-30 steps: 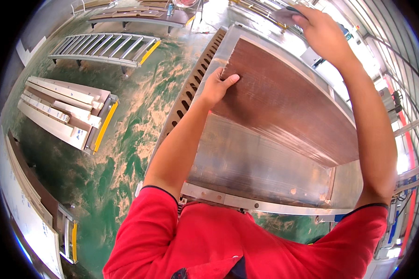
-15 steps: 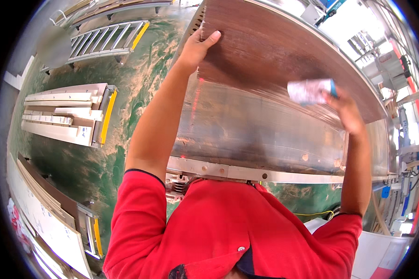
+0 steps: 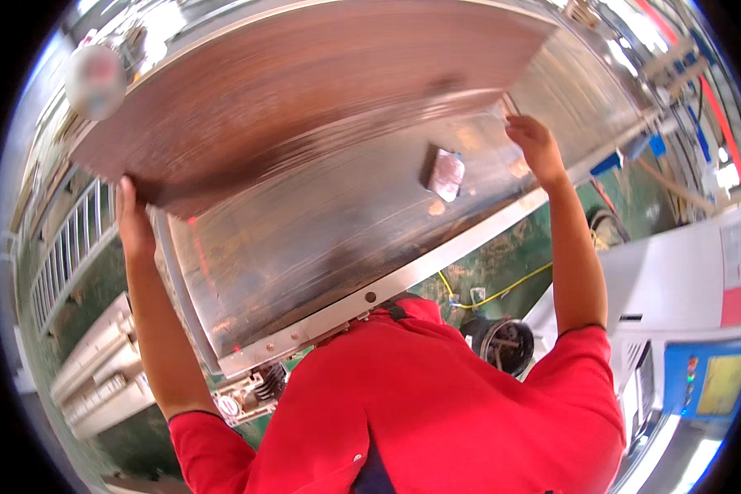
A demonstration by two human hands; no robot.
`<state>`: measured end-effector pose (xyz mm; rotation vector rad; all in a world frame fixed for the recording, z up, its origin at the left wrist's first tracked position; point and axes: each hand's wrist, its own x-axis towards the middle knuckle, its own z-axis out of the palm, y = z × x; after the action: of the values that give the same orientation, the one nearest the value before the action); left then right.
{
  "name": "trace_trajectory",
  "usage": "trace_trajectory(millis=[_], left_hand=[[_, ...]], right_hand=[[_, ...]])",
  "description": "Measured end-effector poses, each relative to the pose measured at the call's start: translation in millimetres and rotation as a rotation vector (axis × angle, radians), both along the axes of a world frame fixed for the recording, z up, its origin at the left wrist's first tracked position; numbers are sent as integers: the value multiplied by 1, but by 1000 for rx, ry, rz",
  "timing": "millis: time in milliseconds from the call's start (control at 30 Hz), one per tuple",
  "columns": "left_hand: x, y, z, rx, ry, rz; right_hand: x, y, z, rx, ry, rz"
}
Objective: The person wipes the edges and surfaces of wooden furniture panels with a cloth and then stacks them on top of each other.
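You now have the brown wooden panel (image 3: 305, 90) lifted off the shiny metal machine bed (image 3: 321, 239); half a second ago it lay flat there. Your left hand (image 3: 132, 218) is clamped on its left edge, and your right hand (image 3: 533, 142), which held a small sanding block (image 3: 443, 173) a moment ago, now grips the right corner. The block sits loose on the bed, so the panel looks carried by both hands.

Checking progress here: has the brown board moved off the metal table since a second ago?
Yes. The brown board lay flat on the metal table; now both hands hold its near edge raised above it.
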<state>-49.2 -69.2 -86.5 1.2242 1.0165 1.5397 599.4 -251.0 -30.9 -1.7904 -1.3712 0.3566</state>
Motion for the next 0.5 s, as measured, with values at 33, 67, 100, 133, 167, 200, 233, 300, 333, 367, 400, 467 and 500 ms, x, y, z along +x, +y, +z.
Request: trace_trajectory(millis=[33,67,100,133,167,200,233,300,333,367,400,467,500], left_hand=[[3,-3,2,-1,0,-4],[9,-7,4,-2,-3,1],[14,-7,5,-7,4,-7],[19,-7,8,-8,10,13],[26,-9,9,-12,9,35],[32,-10,10,-14,6,58],[34,-11,11,-32,30,73],[37,-12,14,-67,73,101],[32,-13,13,-51,104,92],[28,-14,13,-37,137,82],[24,-13,11,-22,166,70],[7,-11,0,-62,204,49],[-7,-10,-2,-83,231,54]], right_hand=[[9,2,7,-94,157,-14],[26,3,6,-38,253,-62],[43,6,4,19,347,-106],[55,13,2,73,443,-138],[59,19,8,129,424,-199],[65,27,16,186,405,-258],[68,37,25,240,385,-314],[77,60,43,395,-85,-391],[61,71,62,463,-275,-332],[39,82,87,529,-463,-269],[16,91,102,582,-507,-179],[-41,105,127,581,-598,40],[-74,110,137,533,-641,169]])
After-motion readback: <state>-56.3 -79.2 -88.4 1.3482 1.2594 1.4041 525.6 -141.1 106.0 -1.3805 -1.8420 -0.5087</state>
